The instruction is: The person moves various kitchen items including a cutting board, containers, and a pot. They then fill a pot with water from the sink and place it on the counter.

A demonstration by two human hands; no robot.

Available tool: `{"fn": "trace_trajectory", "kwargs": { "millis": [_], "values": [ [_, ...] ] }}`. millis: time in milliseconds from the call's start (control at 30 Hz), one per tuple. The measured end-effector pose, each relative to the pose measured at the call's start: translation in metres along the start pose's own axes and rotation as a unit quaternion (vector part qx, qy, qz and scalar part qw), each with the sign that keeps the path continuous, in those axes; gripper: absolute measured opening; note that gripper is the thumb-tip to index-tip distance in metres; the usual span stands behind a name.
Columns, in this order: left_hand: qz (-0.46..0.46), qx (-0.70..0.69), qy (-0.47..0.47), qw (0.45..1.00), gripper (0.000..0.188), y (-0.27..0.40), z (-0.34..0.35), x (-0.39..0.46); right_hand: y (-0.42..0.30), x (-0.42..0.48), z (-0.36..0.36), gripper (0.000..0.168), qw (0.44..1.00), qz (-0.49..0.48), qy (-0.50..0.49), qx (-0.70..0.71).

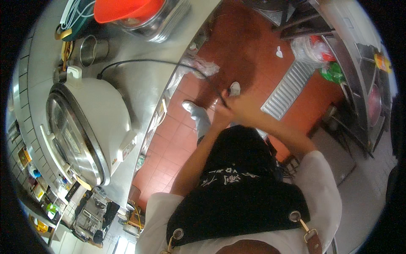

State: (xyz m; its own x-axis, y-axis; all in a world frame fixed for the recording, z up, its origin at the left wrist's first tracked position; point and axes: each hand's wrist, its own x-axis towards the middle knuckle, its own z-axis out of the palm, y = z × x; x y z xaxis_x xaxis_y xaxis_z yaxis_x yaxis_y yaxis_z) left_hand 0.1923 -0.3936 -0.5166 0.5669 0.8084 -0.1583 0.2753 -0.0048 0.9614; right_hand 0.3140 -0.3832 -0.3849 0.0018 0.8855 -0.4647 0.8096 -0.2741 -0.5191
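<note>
A black power cord runs from the side of a large white rice cooker across the steel counter and over its edge. Its far stretch reaches both hands, held close together in front of the black apron. My left hand is closed around the cord from below. Motion blurs my right hand, whose fingers are also on the cord, just beside the left. The cord's end is hidden among the fingers. The cooker's steel lid is closed, and a control panel faces the counter's edge.
On the steel counter stand a metal cup and stacked steel pans with a red plastic piece on top. A perforated metal strip lies on the red tiled floor. Dark metal shelving rises at the right.
</note>
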Motion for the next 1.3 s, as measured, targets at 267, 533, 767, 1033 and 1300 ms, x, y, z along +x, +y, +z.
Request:
{"fn": "trace_trajectory", "kwargs": {
  "millis": [267, 533, 767, 1033, 1300],
  "values": [
    [-0.184, -0.134, -0.14, 0.964, 0.024, 0.13, -0.009, -0.022, 0.061, -0.045, -0.044, 0.053, 0.912, -0.173, -0.068, 0.367],
    [-0.174, -0.288, -0.094, 0.937, 0.046, 0.231, -0.104, -0.004, 0.078, -0.131, -0.097, 0.016, 0.92, -0.026, -0.186, 0.344],
    [-0.113, -0.656, -0.058, 0.744, 0.032, 0.209, -0.152, 0.032, -0.013, -0.13, -0.177, 0.021, 0.916, -0.082, 0.007, 0.393],
    [-0.085, -0.489, -0.065, 0.866, 0.047, 0.192, -0.222, 0.006, -0.188, 0.048, -0.167, 0.019, 0.747, -0.301, 0.085, 0.587],
    [-0.214, -0.42, 0.265, 0.841, 0.028, 0.062, -0.271, -0.22, -0.24, 0.294, -0.143, 0.012, 0.879, -0.364, 0.253, 0.176]
  ]
}}
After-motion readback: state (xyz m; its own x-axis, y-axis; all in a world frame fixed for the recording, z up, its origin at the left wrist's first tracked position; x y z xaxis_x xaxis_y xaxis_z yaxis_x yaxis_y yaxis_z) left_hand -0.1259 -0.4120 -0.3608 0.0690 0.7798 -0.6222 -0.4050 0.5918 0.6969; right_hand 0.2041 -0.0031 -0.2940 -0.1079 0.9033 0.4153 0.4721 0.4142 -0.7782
